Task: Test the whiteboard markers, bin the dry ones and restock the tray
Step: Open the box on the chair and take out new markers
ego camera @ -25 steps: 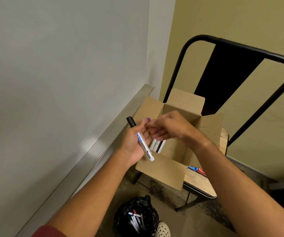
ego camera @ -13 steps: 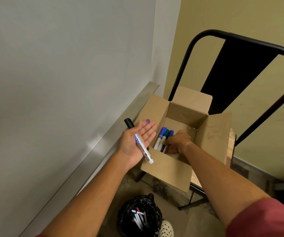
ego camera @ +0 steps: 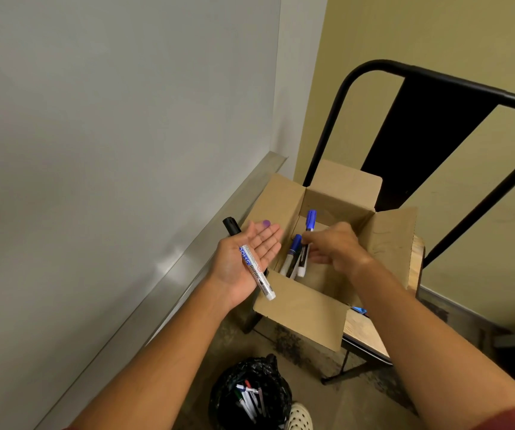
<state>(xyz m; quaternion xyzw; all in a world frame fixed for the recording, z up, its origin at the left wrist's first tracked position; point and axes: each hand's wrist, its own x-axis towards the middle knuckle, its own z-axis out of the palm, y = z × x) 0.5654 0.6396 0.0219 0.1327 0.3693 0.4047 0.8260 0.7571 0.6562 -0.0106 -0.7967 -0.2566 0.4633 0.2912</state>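
My left hand [ego camera: 246,259] lies palm up with straight fingers beside the open cardboard box [ego camera: 386,240]. A black-capped white marker [ego camera: 251,263] rests across that palm. My right hand [ego camera: 333,246] is over the box and pinches a blue-capped marker [ego camera: 307,240], lifted partly out, cap pointing up. At least one more blue-capped marker [ego camera: 291,257] leans in the box's left corner. The whiteboard [ego camera: 110,135] fills the left, its metal tray [ego camera: 187,259] running along the lower edge.
The box stands on a black metal chair [ego camera: 436,125] with a wooden seat [ego camera: 371,333]. A bin with a black bag [ego camera: 250,395] holds several markers on the floor below my arms. A white shoe [ego camera: 298,418] is beside it.
My right hand reached down into the box, took a blue-capped marker and now lifts it upward. My left hand stays palm up with the black-capped marker lying on it.
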